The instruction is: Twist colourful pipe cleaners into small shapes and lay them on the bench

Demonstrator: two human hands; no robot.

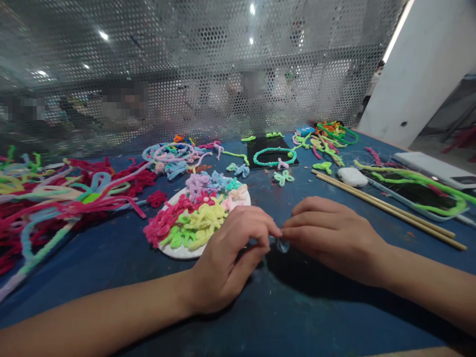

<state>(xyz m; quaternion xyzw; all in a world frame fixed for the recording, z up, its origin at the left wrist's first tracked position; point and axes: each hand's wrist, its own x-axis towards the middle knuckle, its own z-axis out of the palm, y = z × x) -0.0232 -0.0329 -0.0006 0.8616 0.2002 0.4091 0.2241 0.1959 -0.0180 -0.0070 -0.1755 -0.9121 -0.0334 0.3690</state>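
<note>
Fingertips of my left hand and right hand meet over a small, translucent bluish piece, just above or on the blue table; both hands are drawn narrow, but I cannot tell which one grips it, or whether its shape is complete. Beside my left hand, the white plate bears a heap of fuzzy shapes, grouped by color, and these look already formed to me. Farther off, a turquoise ring lies on a black panel, apparently closed, with a pale green flower just in front. Long fuzzy stems at my left look only partly worked, loosely tangled together.
</note>
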